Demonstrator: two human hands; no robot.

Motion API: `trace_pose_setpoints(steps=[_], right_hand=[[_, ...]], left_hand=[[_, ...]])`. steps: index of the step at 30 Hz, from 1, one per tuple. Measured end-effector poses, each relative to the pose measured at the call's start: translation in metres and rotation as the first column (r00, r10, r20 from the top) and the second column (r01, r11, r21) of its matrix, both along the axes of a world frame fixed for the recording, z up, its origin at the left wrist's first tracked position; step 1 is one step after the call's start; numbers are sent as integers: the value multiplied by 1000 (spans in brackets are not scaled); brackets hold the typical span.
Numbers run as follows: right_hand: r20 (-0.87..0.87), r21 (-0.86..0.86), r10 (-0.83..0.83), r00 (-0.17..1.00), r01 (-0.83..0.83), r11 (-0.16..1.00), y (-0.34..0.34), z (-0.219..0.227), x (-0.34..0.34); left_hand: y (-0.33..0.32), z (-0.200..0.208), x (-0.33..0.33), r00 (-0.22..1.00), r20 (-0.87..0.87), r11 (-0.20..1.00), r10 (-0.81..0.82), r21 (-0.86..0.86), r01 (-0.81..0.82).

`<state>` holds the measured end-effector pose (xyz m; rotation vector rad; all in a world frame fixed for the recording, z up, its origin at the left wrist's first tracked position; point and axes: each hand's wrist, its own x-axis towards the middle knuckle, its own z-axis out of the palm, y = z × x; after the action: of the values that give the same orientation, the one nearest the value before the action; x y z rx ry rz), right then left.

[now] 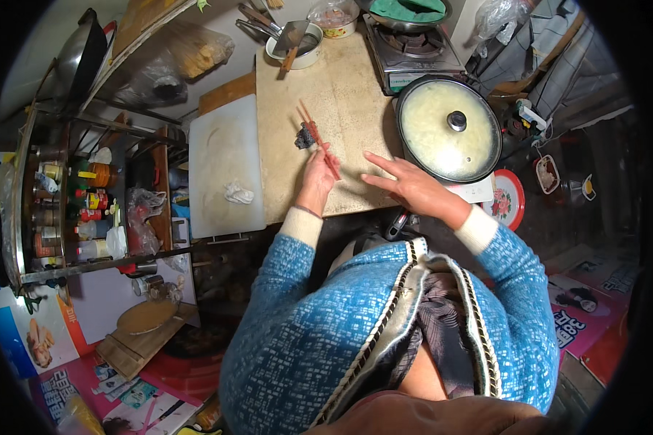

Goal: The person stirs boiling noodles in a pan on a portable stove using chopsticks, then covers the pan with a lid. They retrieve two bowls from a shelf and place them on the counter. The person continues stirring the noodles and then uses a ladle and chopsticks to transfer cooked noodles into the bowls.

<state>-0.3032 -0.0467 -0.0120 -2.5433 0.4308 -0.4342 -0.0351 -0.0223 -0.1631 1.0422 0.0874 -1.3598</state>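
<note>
My left hand (317,177) is closed around a pair of red chopsticks (309,122), whose far ends point away from me over the wooden tabletop (345,94). Right by the chopsticks is a small, dark, crumpled clump (304,137); whether they grip it or only pass over it, I cannot tell. My right hand (417,187) is open, fingers spread toward the left, above the table's near edge. Just beyond it sits a wide black pan (402,138) under a glass lid (435,119) with a black knob. Pale, cloudy contents show through the glass.
Left of the wood lies a white cutting board (225,159) with a crumpled white wad (238,193). A gas stove (413,47) and a white pot (308,54) holding utensils stand at the back. Bottles fill the metal rack (69,272) at left. A red patterned tray (508,199) is at right.
</note>
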Motion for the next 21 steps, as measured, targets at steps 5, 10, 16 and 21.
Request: trace_pose_setpoints(steps=[5,10,16,21], right_hand=[[-104,197,-195,975,212,957,5,32,-38],[-28,178,-443,896,440,880,11,48,-84],[80,75,-656,750,652,755,3,52,-153],[213,269,-821,530,775,571,-7,10,-235]], left_hand=[[-18,-76,31,881,472,971,-45,228,-72],[-34,-184,50,635,767,913,-92,319,-253],[-30,-203,66,244,939,913,-242,306,-270],[-23,-132,47,63,904,846,-423,419,-329]])
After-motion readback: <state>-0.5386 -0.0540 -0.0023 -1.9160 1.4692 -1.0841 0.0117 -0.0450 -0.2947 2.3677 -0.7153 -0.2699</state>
